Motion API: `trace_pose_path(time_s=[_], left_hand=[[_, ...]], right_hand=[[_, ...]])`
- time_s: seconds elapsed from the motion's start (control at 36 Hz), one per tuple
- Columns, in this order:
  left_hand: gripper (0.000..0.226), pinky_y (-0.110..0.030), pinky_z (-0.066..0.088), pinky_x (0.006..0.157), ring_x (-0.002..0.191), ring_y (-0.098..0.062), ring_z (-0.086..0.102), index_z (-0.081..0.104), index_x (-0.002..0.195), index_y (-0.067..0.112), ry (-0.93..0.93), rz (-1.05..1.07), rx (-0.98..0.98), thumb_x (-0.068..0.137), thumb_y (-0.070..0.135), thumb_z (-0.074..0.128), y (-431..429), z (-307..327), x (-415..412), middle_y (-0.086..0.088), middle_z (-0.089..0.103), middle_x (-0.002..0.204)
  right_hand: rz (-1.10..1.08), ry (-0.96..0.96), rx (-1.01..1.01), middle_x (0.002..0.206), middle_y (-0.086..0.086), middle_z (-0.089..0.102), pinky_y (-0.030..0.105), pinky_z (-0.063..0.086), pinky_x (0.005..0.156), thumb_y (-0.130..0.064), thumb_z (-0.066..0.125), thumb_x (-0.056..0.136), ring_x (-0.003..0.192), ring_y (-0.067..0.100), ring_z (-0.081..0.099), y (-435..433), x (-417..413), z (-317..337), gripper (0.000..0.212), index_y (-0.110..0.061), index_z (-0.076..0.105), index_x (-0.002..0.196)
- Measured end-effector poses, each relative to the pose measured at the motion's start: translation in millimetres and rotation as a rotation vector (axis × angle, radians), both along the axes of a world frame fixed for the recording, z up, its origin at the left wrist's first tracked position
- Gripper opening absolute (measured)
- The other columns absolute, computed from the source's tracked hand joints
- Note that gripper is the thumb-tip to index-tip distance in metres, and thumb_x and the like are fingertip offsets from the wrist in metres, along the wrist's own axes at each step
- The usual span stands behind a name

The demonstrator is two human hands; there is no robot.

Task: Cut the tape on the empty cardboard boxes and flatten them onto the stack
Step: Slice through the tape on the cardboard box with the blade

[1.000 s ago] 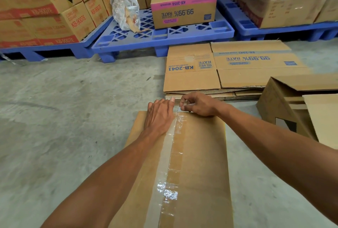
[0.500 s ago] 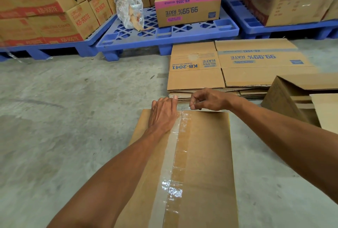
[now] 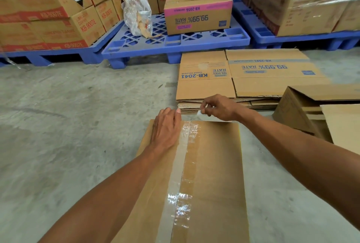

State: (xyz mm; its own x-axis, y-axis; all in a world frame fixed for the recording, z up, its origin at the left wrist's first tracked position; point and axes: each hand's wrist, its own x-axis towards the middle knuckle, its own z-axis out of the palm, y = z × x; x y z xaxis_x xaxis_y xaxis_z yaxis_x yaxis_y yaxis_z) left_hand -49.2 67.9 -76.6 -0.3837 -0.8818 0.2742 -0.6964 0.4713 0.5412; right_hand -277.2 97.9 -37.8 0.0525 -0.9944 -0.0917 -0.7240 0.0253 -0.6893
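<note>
The taped box point(image 3: 214, 165) lies on the floor point(image 3: 78, 126), just short of the stack point(image 3: 206, 89). The left hand point(image 3: 165, 129) presses it down, fingers together. The right hand point(image 3: 220, 107) pinches a small pale object point(image 3: 199, 113) at the far end of the tape point(image 3: 181, 165). The cut is likely just starting; the next move is a steady draw along the seam.

Concrete floor point(image 3: 58, 126) bears blue pallets point(image 3: 175, 43), flattened cardboard stack point(image 3: 253, 87), apparently an open box point(image 3: 296, 110).

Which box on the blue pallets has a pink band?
The single box on the middle pallet, right of the plastic bag, marked KB-2056. The stacked boxes on the left pallet carry red bands instead.
</note>
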Motion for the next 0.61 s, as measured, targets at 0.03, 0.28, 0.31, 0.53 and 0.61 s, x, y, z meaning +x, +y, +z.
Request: trace_pose_path(time_s=[0.03,0.28,0.31,0.53,0.61], left_hand=[[0.045,-0.042,0.042,0.088,0.090,-0.020,0.050,0.057,0.084,0.013,-0.048,-0.001,-0.020,0.108,0.036,0.027,-0.4,-1.3,-1.2,0.000,0.058,0.086],[0.050,-0.037,0.035,0.086,0.090,-0.019,0.047,0.059,0.090,0.019,-0.190,0.063,-0.130,0.107,0.041,0.017,-5.7,-9.1,-6.2,0.003,0.058,0.086],[0.050,-0.037,0.035,0.086,0.090,-0.018,0.047,0.059,0.089,0.020,-0.183,0.066,-0.130,0.107,0.041,0.017,-5.8,-9.5,-6.1,0.004,0.058,0.086],[0.041,-0.035,0.034,0.085,0.089,-0.017,0.046,0.049,0.084,0.025,-0.138,0.067,-0.088,0.108,0.040,0.019,-6.6,-10.5,-7.3,0.008,0.053,0.084],[0.042,-0.036,0.034,0.087,0.088,-0.017,0.045,0.048,0.083,0.024,-0.122,0.058,-0.071,0.108,0.040,0.018,-5.1,-9.0,-6.7,0.007,0.051,0.083]], right_hand=[[0.008,0.014,0.012,0.080,-0.004,0.068,0.032,0.048,0.077,-0.024,0.063,0.097,0.077,0.011,0.060,-2.5,6.1,-0.2,0.010,-0.022,0.071,0.090],[0.111,0.009,0.016,0.076,-0.011,0.058,0.026,0.042,0.071,-0.019,0.063,0.097,0.072,0.009,0.049,-15.5,43.8,-3.6,0.011,-0.022,0.069,0.087],[0.118,0.006,0.012,0.076,-0.010,0.059,0.023,0.041,0.069,-0.018,0.063,0.097,0.070,0.007,0.049,-15.7,45.2,-3.3,0.012,-0.021,0.069,0.087],[0.169,0.044,0.041,0.092,0.007,0.068,0.037,0.044,0.085,-0.018,0.061,0.097,0.082,0.018,0.056,-19.7,43.6,-1.0,0.012,-0.023,0.069,0.088],[0.198,0.051,0.099,0.091,0.009,0.069,0.038,0.049,0.087,-0.013,0.061,0.096,0.080,0.015,0.055,-19.7,35.1,4.6,0.013,-0.017,0.073,0.091]])
